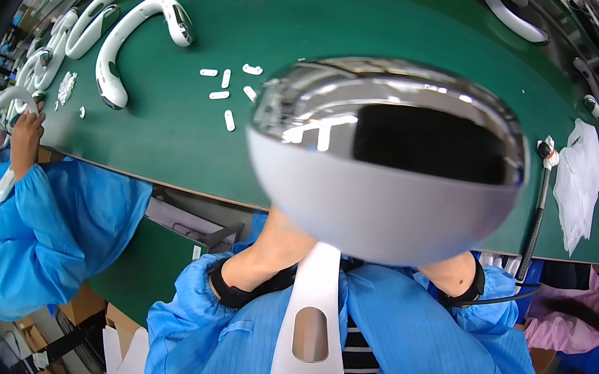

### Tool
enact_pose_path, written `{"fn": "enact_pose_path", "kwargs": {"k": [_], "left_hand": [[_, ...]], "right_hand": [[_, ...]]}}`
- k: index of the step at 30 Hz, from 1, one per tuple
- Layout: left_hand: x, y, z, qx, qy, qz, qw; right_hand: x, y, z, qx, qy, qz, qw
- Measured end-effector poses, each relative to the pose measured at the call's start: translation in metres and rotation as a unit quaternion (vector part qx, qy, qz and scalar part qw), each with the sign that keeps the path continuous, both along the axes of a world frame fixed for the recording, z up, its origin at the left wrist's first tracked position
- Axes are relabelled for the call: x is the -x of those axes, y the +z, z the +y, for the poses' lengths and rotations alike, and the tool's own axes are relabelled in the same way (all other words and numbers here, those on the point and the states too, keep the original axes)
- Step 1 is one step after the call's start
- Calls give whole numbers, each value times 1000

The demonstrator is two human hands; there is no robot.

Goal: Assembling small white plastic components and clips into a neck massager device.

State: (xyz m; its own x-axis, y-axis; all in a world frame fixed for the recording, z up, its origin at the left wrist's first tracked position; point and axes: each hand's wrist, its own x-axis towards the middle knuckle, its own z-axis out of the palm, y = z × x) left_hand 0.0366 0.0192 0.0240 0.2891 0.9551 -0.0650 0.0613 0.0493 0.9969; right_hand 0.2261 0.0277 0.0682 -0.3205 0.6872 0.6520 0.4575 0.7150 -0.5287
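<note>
A white curved device with a rounded, mirror-chrome end (381, 206) fills the middle of the view, raised close in front of me above the table edge. Its white arm (312, 326), with an oval metal inset and a perforated patch, runs down across my front. My left wrist (280, 242) and my right wrist (456, 274) both reach up behind the chrome end. Both sets of fingers are hidden by it, so their grip does not show. Several small white oblong pieces (229, 120) lie on the green table left of the device.
Another white C-shaped device (115, 54) lies on the green table (167, 145), near a pile of similar ones (50, 52). A co-worker's hand (27, 133) grips one at left. At right are a black-handled cable tool (542, 190), a white plastic bag (576, 188) and a person in pink (572, 317).
</note>
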Motion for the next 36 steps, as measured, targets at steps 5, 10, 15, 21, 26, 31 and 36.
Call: {"fn": "enact_pose_path", "kwargs": {"k": [5,10,15,21,26,31,36], "left_hand": [[-14,34,4,143,26,-154,977],[-19,32,6,142,23,-151,978],[-23,30,4,140,22,-137,980],[-26,29,4,148,8,-108,983],[-28,30,3,142,3,-96,985],[-29,45,2,-19,11,3,1000],[-28,43,3,-1,13,-14,1000]], "right_hand": [[0,15,-1,-49,-25,-68,996],[-2,9,0,-4,-12,-59,998],[-3,7,-2,23,-5,-48,999],[-4,5,-3,51,-2,-29,998],[-3,-2,-5,54,-28,-16,998],[-4,-6,-13,114,-67,-28,991],[-2,-6,-10,-2,-62,-32,998]]}}
